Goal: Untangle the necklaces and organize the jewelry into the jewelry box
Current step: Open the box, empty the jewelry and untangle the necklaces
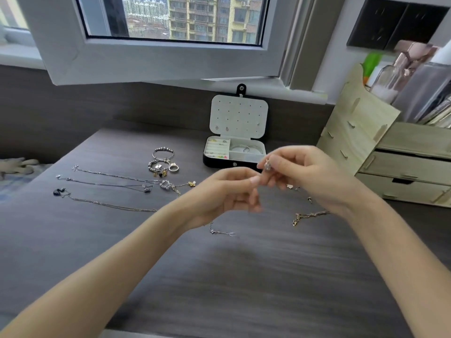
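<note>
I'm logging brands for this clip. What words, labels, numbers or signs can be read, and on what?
No readable text anywhere.
Black jewelry box with white lining: its front snap stud is too small to read.
Small silver charm pinched by right hand: blurred.

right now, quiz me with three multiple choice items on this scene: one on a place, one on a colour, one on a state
1. Where does the box stand?
A) at the far edge of the desk, below the window
B) on a chair
C) at the desk's near edge

2. What colour is the box's outside?
A) red
B) black
C) green

3. What is the right hand doing?
A) lying flat on the desk
B) lifting the box
C) pinching a small charm

Answers:
1 A, the box sits at the back of the desk, under the window frame.
2 B, its front wall is black.
3 C, thumb and fingers close on the charm above the desk.
</note>
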Available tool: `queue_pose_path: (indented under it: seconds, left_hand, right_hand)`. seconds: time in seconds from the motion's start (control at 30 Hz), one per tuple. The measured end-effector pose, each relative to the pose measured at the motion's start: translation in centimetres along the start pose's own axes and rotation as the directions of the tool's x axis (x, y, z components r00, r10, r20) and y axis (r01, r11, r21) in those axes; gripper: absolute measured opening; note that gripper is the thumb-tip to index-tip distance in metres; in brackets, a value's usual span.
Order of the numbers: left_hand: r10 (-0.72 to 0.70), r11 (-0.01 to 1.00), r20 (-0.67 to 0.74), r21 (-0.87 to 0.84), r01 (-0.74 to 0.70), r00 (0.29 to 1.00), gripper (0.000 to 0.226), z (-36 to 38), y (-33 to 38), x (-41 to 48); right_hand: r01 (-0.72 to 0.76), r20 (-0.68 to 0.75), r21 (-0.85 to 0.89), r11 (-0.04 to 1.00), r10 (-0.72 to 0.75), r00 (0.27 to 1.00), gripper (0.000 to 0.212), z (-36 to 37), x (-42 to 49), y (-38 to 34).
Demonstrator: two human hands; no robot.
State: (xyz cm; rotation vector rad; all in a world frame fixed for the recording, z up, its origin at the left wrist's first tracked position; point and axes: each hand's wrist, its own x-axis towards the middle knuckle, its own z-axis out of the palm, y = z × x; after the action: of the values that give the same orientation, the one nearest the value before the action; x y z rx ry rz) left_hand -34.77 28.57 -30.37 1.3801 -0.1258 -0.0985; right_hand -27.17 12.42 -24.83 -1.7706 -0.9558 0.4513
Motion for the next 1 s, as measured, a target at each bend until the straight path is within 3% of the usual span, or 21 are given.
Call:
queue_pose_path:
  seconds: [0.1,0.17,0.27,0.37,0.47,0.57,0.67,0.77,0.87,1.0]
  left_hand:
    - [0.035,0.999,-0.083,-0.019,-0.037,0.996,0.017,-1.6,0.9,-2.2]
    - [0.035,0.997,-0.173,0.067,-0.023,0.984,0.019,-3.4,1.5,-4.5]
    - [0.016,0.957,-0.321,0.281,0.079,0.947,0.024,-7.0,2.2,-8.7]
    - [0.023,0.786,-0.474,0.553,0.277,0.880,0.027,-10.7,2.7,-12.7]
    - [0.059,0.646,-0.608,0.628,0.435,0.791,0.018,-14.6,2.4,-15.7]
    - [0.057,0.584,-0.693,0.607,0.539,0.718,0.016,-17.2,2.0,-17.9]
    - [0.036,0.536,-0.736,0.585,0.609,0.676,0.010,-18.5,1.9,-18.9]
    - [0.017,0.467,-0.717,0.622,0.628,0.697,0.009,-18.6,2.2,-18.9]
    - [0.054,0.395,-0.698,0.671,0.627,0.714,0.010,-18.6,2.2,-18.6]
    - [0.206,0.287,-0.646,0.758,0.586,0.735,0.014,-17.8,2.1,-17.0]
  right_hand:
    - [-0.027,0.013,0.355,0.935,0.024,1.000,0.021,0.6,0.8,-1.1]
    - [-0.049,0.020,0.410,0.911,0.045,0.999,0.023,1.3,1.4,-1.3]
    - [-0.110,0.024,0.127,0.986,0.108,0.994,0.029,3.1,2.0,-0.8]
    - [-0.144,0.087,-0.148,0.979,0.158,0.984,0.028,5.7,2.5,-0.1]
    - [-0.061,0.154,-0.378,0.924,0.127,0.980,0.027,9.0,3.2,0.5]
    - [0.049,0.202,-0.551,0.833,0.076,0.976,0.025,12.6,3.7,1.3]
    - [0.129,0.226,-0.658,0.742,0.032,0.974,0.022,15.5,4.0,2.2]
    - [0.178,0.233,-0.705,0.687,-0.014,0.972,0.024,16.6,4.2,2.7]
    - [0.188,0.227,-0.700,0.689,-0.035,0.973,0.029,15.9,3.9,2.7]
    - [0.117,0.097,-0.696,0.708,-0.068,0.993,0.022,13.0,3.6,3.3]
